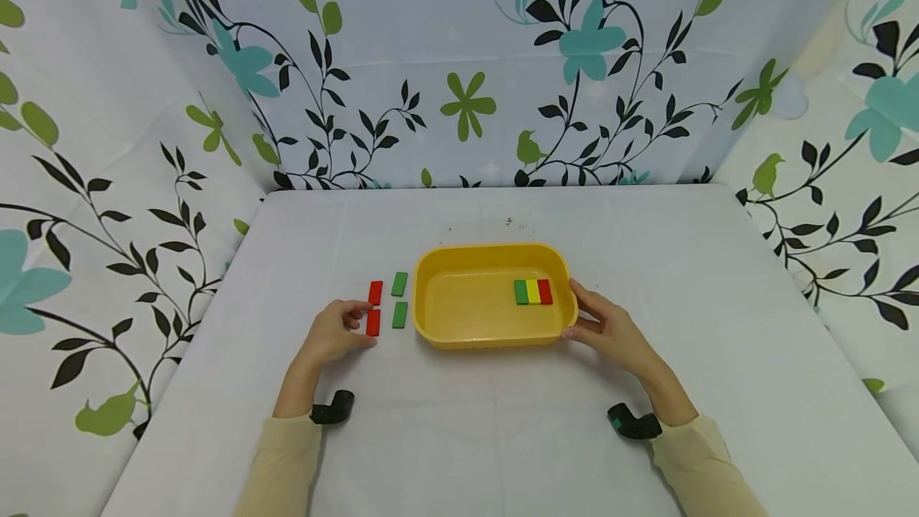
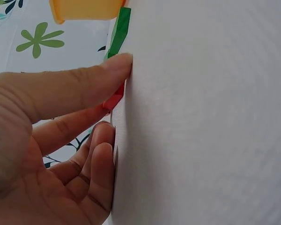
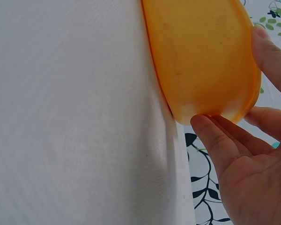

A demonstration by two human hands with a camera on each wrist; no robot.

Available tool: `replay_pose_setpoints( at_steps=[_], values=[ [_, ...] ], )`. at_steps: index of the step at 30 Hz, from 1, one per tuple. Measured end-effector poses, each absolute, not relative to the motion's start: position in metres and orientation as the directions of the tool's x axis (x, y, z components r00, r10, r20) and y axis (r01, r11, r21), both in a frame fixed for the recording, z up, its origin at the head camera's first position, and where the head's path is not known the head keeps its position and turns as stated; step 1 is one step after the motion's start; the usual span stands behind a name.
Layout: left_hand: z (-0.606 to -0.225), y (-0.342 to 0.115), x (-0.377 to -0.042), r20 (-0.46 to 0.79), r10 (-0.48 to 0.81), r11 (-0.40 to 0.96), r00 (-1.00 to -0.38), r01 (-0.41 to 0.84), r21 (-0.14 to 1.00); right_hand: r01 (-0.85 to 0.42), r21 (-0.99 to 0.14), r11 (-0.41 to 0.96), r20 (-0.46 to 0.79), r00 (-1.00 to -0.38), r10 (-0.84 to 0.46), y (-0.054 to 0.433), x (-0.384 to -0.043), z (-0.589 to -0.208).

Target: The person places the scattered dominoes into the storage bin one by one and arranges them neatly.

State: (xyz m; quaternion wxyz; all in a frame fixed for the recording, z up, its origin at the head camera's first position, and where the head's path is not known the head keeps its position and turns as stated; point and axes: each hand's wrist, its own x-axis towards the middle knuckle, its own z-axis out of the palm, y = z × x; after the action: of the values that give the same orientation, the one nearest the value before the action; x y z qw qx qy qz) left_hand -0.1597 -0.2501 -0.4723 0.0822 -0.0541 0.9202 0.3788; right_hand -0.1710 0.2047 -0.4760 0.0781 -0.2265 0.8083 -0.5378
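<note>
My left hand [image 1: 336, 332] has thumb and index finger at the two ends of the nearer red block [image 1: 373, 322], pinching it on the table. In the left wrist view, the thumb covers much of this red block [image 2: 114, 99]; the other fingers curl beside it. A second red block [image 1: 376, 292] lies just beyond, and two green blocks [image 1: 400, 284] lie to the right. My right hand [image 1: 610, 332] holds the right end of the yellow tray [image 1: 459, 338], thumb and fingers spread around its corner. Inside, green, yellow and red blocks [image 1: 533, 292] sit side by side.
A white cloth covers the table [image 1: 459, 437]. Patterned curtains [image 1: 402, 62] hang behind it and at both sides. Black wrist devices [image 1: 635, 423] are strapped at both wrists.
</note>
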Motion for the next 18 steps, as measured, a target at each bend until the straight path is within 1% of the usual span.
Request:
replay_pose_setpoints(
  at_steps=[18],
  values=[
    [-0.4734, -0.2486, -0.1599, -0.146, -0.046, 0.73, -0.988, -0.133, 0.67, -0.263, -0.904, 0.337, 0.096, -0.893, -0.44, 0.2038, -0.1704, -0.4739]
  ],
)
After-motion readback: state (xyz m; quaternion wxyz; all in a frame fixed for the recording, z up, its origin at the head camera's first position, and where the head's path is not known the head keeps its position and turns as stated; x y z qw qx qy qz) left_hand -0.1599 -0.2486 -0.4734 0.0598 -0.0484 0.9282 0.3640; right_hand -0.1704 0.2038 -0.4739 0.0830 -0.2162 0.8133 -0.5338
